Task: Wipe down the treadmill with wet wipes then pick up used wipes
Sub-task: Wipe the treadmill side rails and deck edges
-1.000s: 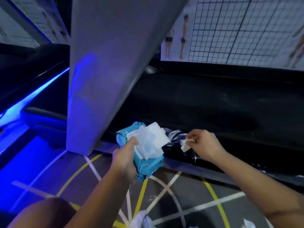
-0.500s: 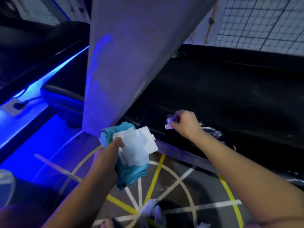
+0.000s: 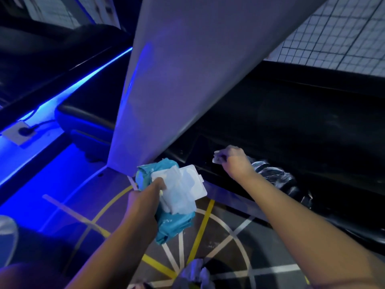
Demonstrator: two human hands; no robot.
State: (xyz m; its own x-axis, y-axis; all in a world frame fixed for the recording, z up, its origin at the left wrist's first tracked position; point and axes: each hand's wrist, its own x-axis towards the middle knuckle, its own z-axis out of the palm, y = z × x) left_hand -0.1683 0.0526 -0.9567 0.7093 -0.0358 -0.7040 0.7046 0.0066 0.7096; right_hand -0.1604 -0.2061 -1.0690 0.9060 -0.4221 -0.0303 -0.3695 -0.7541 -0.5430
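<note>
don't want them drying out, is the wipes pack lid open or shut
Open: the white lid is swung away from the teal wipes pack in the left hand.

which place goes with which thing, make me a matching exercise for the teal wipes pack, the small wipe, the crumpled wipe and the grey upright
Column A:
1 teal wipes pack
2 small wipe
3 crumpled wipe
4 grey upright

Column B:
a on the lined floor, at the bottom edge of the view
b rising from the floor beside the black deck
c held in the left hand
d pinched in the right hand, at the deck's near edge

Pairs: 1-c; 2-d; 3-a; 4-b
</note>
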